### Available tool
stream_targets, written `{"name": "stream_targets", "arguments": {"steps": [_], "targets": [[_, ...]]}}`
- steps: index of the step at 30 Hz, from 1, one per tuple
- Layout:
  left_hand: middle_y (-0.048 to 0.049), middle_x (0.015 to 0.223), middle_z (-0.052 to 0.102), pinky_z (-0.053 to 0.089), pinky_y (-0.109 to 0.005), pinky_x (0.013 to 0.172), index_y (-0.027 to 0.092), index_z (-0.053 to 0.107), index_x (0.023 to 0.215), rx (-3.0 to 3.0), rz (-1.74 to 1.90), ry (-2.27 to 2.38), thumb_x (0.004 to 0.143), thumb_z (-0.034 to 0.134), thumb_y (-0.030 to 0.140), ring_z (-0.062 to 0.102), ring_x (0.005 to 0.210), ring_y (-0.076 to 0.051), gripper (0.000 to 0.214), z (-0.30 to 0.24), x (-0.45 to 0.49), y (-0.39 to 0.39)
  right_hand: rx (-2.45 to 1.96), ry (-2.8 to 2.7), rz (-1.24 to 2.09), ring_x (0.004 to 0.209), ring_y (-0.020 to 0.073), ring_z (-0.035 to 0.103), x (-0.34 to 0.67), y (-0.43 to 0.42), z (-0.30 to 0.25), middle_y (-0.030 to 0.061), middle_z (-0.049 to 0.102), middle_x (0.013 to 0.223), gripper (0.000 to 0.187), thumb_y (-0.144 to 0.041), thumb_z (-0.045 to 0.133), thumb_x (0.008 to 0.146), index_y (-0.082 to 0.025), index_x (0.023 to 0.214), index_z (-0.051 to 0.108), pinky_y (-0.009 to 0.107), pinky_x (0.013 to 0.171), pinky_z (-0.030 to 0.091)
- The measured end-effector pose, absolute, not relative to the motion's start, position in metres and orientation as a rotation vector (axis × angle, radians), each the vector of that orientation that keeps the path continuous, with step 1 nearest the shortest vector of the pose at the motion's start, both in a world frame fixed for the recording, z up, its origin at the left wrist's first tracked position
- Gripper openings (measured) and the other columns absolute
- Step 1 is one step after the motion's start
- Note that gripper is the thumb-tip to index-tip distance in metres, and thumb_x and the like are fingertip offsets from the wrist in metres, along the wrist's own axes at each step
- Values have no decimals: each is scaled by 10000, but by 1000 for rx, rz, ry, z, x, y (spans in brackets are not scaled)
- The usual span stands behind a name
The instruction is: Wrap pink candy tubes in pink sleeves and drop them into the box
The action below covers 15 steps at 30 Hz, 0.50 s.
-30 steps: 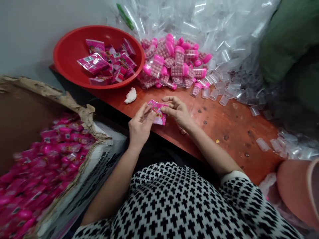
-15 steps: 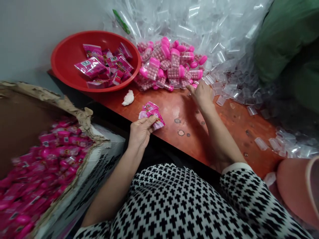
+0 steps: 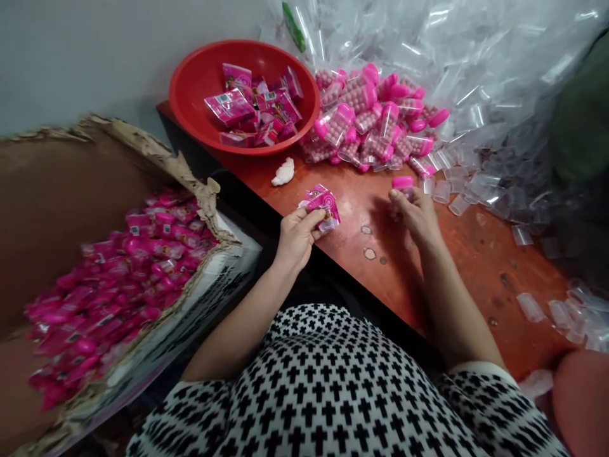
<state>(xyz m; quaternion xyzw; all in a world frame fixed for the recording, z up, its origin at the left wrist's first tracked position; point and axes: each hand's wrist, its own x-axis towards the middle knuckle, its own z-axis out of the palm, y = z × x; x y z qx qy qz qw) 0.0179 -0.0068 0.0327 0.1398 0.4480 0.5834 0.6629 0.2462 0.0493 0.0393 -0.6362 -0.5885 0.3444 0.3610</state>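
Near the red basin (image 3: pixel 195 95), the left hand (image 3: pixel 295 236) pinches a probably light, slippery pink sachet (image 3: pixel 323 203) by its edge, and the right hand (image 3: pixel 417 214) grips a rigid pink-capped vial (image 3: pixel 402 185).

I am pinching my left hand (image 3: pixel 295 236) shut, thumb pressing on fingertips; rightward of those fingers, my right hand (image 3: pixel 417 214) is gripping too, both forearms stretching forward.

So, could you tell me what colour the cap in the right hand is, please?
Pink cap, clearest in the head view.
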Motion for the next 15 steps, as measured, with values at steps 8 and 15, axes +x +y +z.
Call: {"name": "stream_targets", "arguments": {"steps": [8, 15], "targets": [[-8, 628, 659, 550, -239, 570, 109, 687, 731, 574, 1052, 988, 622, 786, 290, 631, 558, -113, 233, 38, 19, -12, -1189, -1205, 1561, 478, 61, 442, 161, 28, 62, -73, 489, 514, 397, -387, 848, 565, -177, 598, 513, 212, 480, 385], [-56, 695, 704, 583, -263, 633, 82, 694, 737, 430, 1087, 917, 647, 800, 263, 675, 627, -135, 228, 30, 18, -15, -1227, -1181, 1428, 430, 50, 443, 164, 30, 48, -77, 489, 509, 396, -394, 819, 638, -190, 620, 480, 188, 409, 372]]}}
